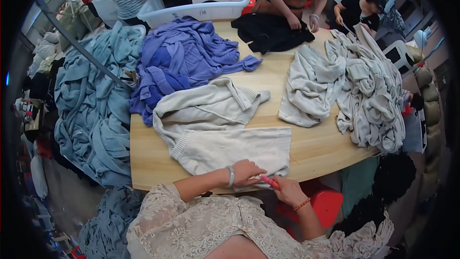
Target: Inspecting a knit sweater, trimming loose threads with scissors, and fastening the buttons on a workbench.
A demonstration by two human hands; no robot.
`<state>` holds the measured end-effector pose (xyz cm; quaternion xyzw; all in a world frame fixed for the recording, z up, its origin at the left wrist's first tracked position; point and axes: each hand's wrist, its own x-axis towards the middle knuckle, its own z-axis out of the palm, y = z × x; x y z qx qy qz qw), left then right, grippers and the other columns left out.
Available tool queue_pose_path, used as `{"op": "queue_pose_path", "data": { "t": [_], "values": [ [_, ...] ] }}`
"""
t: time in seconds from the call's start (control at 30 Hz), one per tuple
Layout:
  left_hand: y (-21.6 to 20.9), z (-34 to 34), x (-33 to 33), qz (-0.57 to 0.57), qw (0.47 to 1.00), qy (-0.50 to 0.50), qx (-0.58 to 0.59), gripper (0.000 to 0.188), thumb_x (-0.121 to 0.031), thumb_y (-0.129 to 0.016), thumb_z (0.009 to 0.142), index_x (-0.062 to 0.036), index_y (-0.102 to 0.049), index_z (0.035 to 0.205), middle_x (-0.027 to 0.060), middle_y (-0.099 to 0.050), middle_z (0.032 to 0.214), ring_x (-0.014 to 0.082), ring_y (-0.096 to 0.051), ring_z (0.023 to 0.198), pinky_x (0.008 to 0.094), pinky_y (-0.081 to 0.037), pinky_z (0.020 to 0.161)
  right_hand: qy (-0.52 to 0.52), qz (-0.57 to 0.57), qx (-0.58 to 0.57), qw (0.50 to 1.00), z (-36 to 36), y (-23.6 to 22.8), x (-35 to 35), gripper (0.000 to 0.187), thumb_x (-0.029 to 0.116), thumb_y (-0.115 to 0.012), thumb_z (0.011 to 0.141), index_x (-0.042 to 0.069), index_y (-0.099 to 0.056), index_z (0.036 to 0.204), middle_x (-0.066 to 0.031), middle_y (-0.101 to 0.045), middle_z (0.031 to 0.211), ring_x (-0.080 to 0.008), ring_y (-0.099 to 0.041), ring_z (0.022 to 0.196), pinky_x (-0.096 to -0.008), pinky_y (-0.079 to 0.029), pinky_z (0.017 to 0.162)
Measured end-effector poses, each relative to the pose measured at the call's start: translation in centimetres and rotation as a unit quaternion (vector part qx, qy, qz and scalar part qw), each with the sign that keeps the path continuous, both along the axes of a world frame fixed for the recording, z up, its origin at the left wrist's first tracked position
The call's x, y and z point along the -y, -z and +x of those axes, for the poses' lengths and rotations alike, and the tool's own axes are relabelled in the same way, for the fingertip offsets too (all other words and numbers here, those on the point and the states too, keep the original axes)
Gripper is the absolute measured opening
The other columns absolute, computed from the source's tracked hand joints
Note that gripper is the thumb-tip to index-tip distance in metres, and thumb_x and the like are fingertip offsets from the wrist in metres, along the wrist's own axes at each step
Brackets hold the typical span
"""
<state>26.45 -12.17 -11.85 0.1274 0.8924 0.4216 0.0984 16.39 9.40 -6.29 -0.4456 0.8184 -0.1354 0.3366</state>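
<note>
A cream knitted garment [230, 147] with ribbed edges lies spread at the table's near edge, its lower part flat in front of me. My left hand [245, 170], a pale bangle at its wrist, is closed on the garment's near edge. Wrapped in my right hand [290, 193], just beyond the table edge, is a small pink-handled tool [270, 181] that looks like thread snips. Its tip points at my left fingertips, almost touching them. The fabric pinched there is mostly hidden by the fingers.
Blue-green knitwear [96, 105] and a purple pile [184, 55] are heaped at left. More cream garments [369, 91] lie at right. Across the wooden table [268, 74], a person handles a black garment [273, 31] beside a white bin [199, 12]. A red stool [326, 204] stands below.
</note>
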Motion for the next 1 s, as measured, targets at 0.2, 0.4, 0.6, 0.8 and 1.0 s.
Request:
{"op": "queue_pose_path", "data": {
  "t": [0.2, 0.4, 0.6, 0.8, 1.0],
  "values": [
    [-2.9, 6.7, 0.7, 0.212, 0.952, -0.094, 0.199, 0.024, -0.027, -0.055, 0.090, -0.0084, -0.059, 0.103, 0.0074, -0.056, 0.063, 0.0231, -0.052, 0.052, 0.0361, -0.040, 0.049, -0.030, -0.126, -0.129, 0.983, 2.3, -1.9, 2.5, 0.037, 0.018, -0.075, 0.067, 0.011, -0.059, 0.099, -0.0086, -0.062, 0.082, -0.0258, -0.062, 0.081, -0.0408, -0.046, 0.075],
    [-5.5, 9.2, 0.5, 0.632, 0.624, -0.098, 0.448, 0.023, -0.022, -0.052, 0.096, -0.0079, -0.049, 0.114, -0.0057, -0.040, 0.057, 0.0055, -0.034, 0.046, 0.0221, -0.026, 0.042, 0.023, -0.312, -0.319, 0.895, 4.9, 0.2, 4.2, 0.058, 0.020, -0.080, 0.056, 0.011, -0.051, 0.106, -0.0107, -0.054, 0.093, -0.0311, -0.053, 0.095, -0.0512, -0.034, 0.096],
    [-10.6, 10.3, 1.6, 0.530, 0.777, 0.122, 0.317, 0.056, -0.025, -0.050, 0.097, -0.0061, -0.027, 0.144, 0.0075, -0.055, 0.121, 0.0108, -0.047, 0.115, 0.0262, -0.036, 0.096, 0.072, -0.358, -0.272, 0.890, 3.2, 0.4, 1.6, 0.042, 0.007, -0.070, 0.059, 0.007, -0.050, 0.096, -0.0136, -0.053, 0.087, -0.0348, -0.053, 0.085, -0.0455, -0.041, 0.082],
    [-11.9, 11.6, 4.0, 0.483, 0.797, 0.311, 0.186, 0.047, -0.034, -0.051, 0.095, -0.0021, -0.052, 0.130, 0.0201, -0.035, 0.144, 0.0281, -0.031, 0.134, 0.0401, -0.022, 0.109, 0.149, -0.359, -0.322, 0.863, 0.2, -1.0, -3.0, 0.033, 0.000, -0.064, 0.061, 0.005, -0.050, 0.090, -0.0142, -0.053, 0.085, -0.0367, -0.053, 0.084, -0.0440, -0.043, 0.078],
    [-15.2, 12.1, 3.6, 0.464, 0.805, 0.341, 0.140, 0.055, -0.034, -0.063, 0.088, -0.0029, -0.050, 0.131, 0.0227, -0.033, 0.144, 0.0335, -0.029, 0.135, 0.0435, -0.020, 0.109, 0.289, -0.363, -0.193, 0.865, 0.4, -2.1, -5.3, 0.030, -0.009, -0.054, 0.064, 0.002, -0.045, 0.090, -0.0124, -0.042, 0.083, -0.0287, -0.048, 0.076, -0.0355, -0.043, 0.071]
  ]
}}
